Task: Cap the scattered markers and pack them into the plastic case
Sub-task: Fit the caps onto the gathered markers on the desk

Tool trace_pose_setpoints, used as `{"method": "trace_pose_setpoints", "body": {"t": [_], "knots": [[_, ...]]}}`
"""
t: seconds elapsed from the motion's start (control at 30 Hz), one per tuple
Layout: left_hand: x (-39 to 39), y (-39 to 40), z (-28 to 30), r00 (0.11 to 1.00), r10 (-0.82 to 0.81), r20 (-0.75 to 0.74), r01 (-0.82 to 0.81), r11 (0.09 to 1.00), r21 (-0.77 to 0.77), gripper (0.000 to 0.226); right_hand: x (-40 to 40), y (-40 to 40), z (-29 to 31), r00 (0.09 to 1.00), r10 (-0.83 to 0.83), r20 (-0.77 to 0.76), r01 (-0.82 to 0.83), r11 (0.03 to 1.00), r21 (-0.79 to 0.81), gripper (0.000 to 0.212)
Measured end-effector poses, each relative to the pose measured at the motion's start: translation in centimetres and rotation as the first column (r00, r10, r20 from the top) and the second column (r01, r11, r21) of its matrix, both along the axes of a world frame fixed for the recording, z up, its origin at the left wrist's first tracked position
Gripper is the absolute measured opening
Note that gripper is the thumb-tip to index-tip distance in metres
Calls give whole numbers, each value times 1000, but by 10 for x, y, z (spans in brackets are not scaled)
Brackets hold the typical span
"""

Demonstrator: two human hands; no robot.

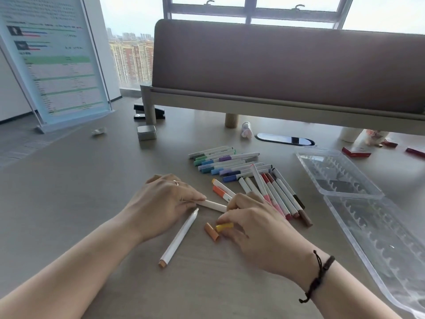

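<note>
Right hand (255, 224) pinches one yellow cap (224, 227); one orange cap (212, 231) beside

stapler (149, 110) far L | tin box (147, 132) nr it | crumpled paper (99, 131) | red boxes (356, 152) far R

Bright window (292, 10) backlight, warped edges

Bare forearms — ring (175, 182), black cord bracelet (318, 276)
</note>
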State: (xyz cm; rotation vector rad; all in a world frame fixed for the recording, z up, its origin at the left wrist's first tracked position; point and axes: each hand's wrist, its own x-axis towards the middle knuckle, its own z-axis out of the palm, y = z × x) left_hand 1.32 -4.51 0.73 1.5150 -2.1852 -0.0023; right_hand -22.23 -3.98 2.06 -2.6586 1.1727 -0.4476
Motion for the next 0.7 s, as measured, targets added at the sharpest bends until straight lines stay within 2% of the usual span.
{"method": "trace_pose_setpoints", "body": {"t": [0.17, 0.3, 0.37, 0.47, 0.53, 0.6, 0.7], "knots": [[-2, -1, 3, 996, 41, 82, -38, 998, -49, 18, 1, 2, 2, 999, -3, -38, 2, 1000, -24, 25], [3, 0, -1, 981, 113, 155, -101, 991, -86, 26, 0, 1, 1, 999, -36, 28, 37, 999, -35, 20], [6, 1, -1, 989, 136, 66, -133, 990, -40, 25, 1, 0, 1, 987, -87, 136, 87, 996, 5, 14], [3, 2, 6, 943, 213, -255, -182, 973, 140, 17, 3, 1, 4, 929, -182, 321, 153, 982, 113, 7], [-3, 4, 11, 812, 272, -517, -145, 951, 273, 12, 5, 1, 4, 881, -249, 403, 178, 962, 206, 5], [-8, 7, 15, 608, 291, -738, -29, 938, 347, 9, 7, 2, 4, 827, -302, 473, 172, 939, 299, 1], [-11, 12, 20, 303, 273, -913, 163, 929, 332, 11, 8, 2, 7, 705, -378, 600, 89, 887, 454, 4]]}}
